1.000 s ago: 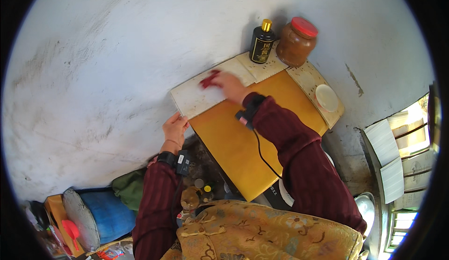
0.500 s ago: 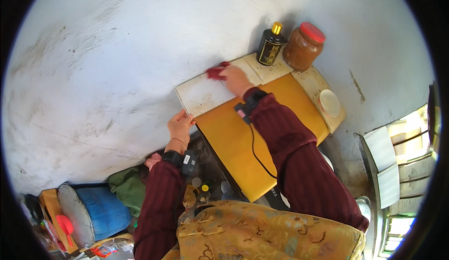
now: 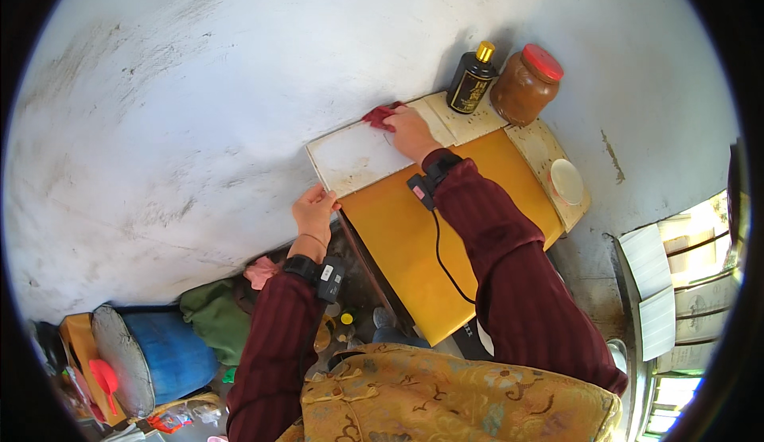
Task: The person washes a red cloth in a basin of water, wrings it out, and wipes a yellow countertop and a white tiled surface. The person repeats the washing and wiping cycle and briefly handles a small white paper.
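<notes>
A crumpled dark red cloth (image 3: 380, 116) is bunched under the fingers of my right hand (image 3: 412, 135). It lies against the far edge of a white panel (image 3: 346, 159), close to the wall. Dark specks dot the panel's surface. At its near left corner, my left hand (image 3: 312, 213) pinches the edge between thumb and fingers. The panel borders a glossy yellow-orange top (image 3: 430, 243), which my right forearm crosses.
Further right stand a black bottle with a gold cap (image 3: 472, 80), a brown jar with a red lid (image 3: 525, 88) and a pale round bowl (image 3: 566, 182). A wall (image 3: 199, 108) rises behind. At lower left are a blue drum (image 3: 171, 358) and green cloth (image 3: 215, 319).
The view has shifted slightly, so the furniture appears a little further right. The red cloth, blurred before, now shows sharply near the same far edge. My left hand keeps its corner hold.
</notes>
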{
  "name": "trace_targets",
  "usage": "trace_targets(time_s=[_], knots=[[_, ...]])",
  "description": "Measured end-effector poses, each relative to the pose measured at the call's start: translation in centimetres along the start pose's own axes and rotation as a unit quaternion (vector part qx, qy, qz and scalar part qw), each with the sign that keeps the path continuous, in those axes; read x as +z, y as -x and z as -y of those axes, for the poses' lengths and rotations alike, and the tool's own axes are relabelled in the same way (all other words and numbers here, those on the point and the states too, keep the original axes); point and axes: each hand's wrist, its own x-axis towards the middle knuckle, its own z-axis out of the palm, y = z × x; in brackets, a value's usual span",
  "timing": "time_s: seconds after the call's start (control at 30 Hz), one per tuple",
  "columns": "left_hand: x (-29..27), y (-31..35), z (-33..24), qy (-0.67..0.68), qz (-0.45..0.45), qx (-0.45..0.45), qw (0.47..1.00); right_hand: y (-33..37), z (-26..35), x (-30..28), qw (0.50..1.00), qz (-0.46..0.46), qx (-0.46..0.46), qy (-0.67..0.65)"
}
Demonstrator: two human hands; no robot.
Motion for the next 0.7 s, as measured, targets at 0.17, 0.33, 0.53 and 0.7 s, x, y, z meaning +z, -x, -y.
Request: trace_targets(time_s=[0.17, 0.33, 0.53, 0.7], knots=[[-0.2, -0.1, 0.6, 0.011, 0.013, 0.014, 1.0, 0.1, 4.3, 3.9, 0.995, -0.068, -0.07, -0.003], [0.1, 0.1, 1.0, 0.0, -0.013, 0.031, 0.999, 1.2, 2.5, 4.0, 0.978, -0.021, -0.173, -0.117], [0.2, 0.4, 0.9, 0.004, -0.012, 0.032, 0.999, 0.7, -0.1, 1.4, 0.987, -0.114, 0.062, 0.096], [-0.1, 0.2, 0.9, 0.017, 0.004, 0.027, 0.999, 1.8, -0.3, 0.2, 0.997, 0.022, -0.065, -0.019]])
